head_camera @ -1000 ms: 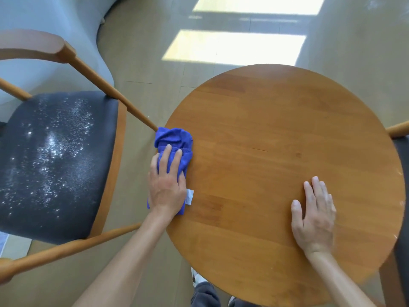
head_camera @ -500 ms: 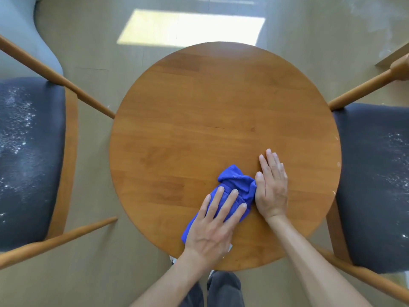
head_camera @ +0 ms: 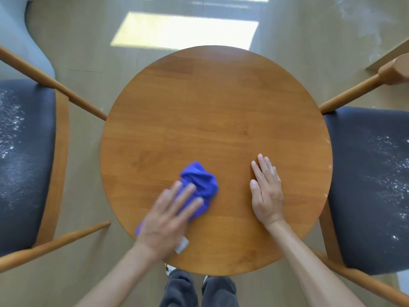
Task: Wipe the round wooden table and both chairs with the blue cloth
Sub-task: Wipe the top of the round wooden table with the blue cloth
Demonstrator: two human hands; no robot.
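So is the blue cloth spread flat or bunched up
Bunched up: the blue cloth sits in a crumpled lump on the round wooden table, under the left hand.

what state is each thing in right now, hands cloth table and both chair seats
left hand: flat, fingers spread, pressing the cloth; blurred
right hand: open, palm down on the table, holding nothing
crumpled blue cloth: bunched, on the tabletop, partly under the left hand
round wooden table: top looks free of powder
left chair's dark seat: dusted with white powder
right chair's dark seat: dusted with white powder
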